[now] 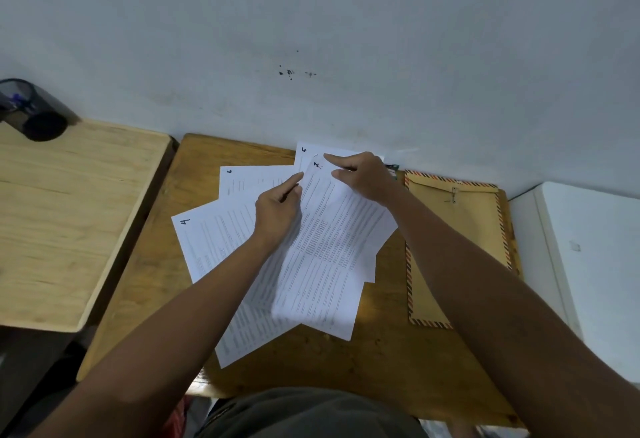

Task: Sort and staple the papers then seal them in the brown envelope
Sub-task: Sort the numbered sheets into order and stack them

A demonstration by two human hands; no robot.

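Several printed white sheets with handwritten numbers lie fanned out on a small wooden desk (145, 264). The sheet marked 4 (207, 243) is lowest on the left, one marked 6 (249, 181) behind it, one marked 5 (306, 155) at the back. My left hand (277, 212) pinches the left edge of the top sheet (329, 257). My right hand (360, 177) pinches that same sheet's top corner, lifting it a little. The brown envelope (460, 247), with striped edging and a string clasp, lies flat to the right of the papers.
A second, lighter wooden desk (62, 222) stands to the left with a dark mesh pen holder (31, 108) at its back corner. A white cabinet (588, 247) is on the right. A small green object (394, 168) peeks out behind my right hand. The wall runs right behind the desks.
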